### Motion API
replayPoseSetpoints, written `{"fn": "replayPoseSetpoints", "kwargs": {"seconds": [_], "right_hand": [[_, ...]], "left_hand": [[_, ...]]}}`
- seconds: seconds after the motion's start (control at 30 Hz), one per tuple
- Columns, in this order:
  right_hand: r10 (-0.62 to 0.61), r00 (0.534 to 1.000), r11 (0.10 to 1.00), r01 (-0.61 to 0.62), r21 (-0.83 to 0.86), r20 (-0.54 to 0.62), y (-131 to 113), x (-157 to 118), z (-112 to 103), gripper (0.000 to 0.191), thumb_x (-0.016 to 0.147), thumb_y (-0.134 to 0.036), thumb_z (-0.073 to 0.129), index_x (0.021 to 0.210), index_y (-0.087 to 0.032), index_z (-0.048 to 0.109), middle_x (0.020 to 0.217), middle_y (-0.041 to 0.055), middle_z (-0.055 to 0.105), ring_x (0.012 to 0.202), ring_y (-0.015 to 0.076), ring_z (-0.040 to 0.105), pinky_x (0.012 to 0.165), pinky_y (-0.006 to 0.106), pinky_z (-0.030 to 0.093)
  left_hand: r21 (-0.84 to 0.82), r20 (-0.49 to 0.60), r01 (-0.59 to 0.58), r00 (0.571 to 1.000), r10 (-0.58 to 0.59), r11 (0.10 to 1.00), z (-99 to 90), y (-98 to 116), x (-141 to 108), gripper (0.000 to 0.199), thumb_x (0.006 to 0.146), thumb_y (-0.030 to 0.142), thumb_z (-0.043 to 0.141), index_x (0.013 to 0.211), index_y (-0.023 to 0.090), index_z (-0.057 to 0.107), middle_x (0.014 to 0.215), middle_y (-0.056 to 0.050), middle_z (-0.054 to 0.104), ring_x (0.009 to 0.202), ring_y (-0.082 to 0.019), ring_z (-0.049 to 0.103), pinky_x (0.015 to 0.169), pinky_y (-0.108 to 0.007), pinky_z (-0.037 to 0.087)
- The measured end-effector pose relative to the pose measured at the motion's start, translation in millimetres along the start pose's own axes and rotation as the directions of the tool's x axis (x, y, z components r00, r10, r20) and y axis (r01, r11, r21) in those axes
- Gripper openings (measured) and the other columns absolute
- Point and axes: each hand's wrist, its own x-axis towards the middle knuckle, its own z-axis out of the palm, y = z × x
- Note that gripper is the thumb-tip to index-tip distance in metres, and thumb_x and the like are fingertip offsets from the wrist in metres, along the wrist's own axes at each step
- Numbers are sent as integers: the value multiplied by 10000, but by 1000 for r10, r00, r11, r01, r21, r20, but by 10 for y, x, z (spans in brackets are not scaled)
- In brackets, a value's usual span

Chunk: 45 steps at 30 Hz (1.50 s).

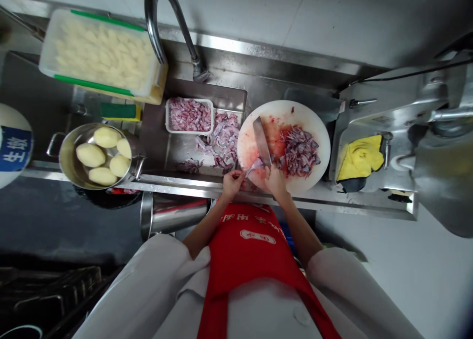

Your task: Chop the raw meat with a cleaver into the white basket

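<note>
My right hand (276, 182) is closed around the handle of a cleaver (261, 138), whose broad blade lies over a round white cutting board (254, 117). At the board's near left edge, my left hand (232, 183) pinches one end of a small pale piece of raw meat (254, 166), close to the blade's lower end. Dark reddish raw scraps (301, 152) are heaped on the board's right half, and bloody liquid stains its middle. In the sink left of the board lie more loose pinkish pieces (225, 134), beside a white plastic basket (212, 117) filled with similar meat.
A curved faucet (173, 4) rises behind the sink. At left stand a steel pot (68, 161) with peeled potatoes, a green-and-yellow sponge (118, 111) and a green-edged tub (51, 48) of pale pieces. To the right lies a yellow cloth (359, 156). The counter's metal edge (177, 184) runs before me.
</note>
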Motion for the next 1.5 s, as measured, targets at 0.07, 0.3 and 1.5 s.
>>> {"fn": "replayPoseSetpoints", "kwargs": {"seconds": [0.07, 0.3, 1.5], "right_hand": [[-41, 999, 999, 41, 13, -12, 113, 35, -23, 317, 1032, -278, 357, 1124, -111, 610, 1001, 175, 725, 951, 258, 675, 763, 294, 451], [-106, 994, 994, 107, 39, -38, 338, -153, -177, 351, 1016, -345, 344, 1074, -137, 621, 920, 156, 715, 884, 283, 658, 755, 330, 448], [-188, 973, 978, 197, 60, -136, -16, -334, -35, 378, 1024, -331, 336, 1090, -113, 638, 867, 161, 701, 795, 264, 646, 690, 323, 419]], "left_hand": [[1, -51, -59, 997, 59, 998, -30, 11, 52, 450, 706, 538, 810, 813, 151, 608, 598, 28, 625, 410, -94, 547, 404, -221, 458], [-24, -97, -145, 985, 142, 989, -38, 20, 169, 438, 713, 521, 803, 820, 147, 602, 599, 36, 619, 411, -91, 551, 398, -214, 451], [-91, -27, -154, 988, 152, 984, -105, -76, 154, 515, 639, 590, 839, 785, 158, 600, 590, 9, 642, 417, -127, 581, 396, -250, 498]]}}
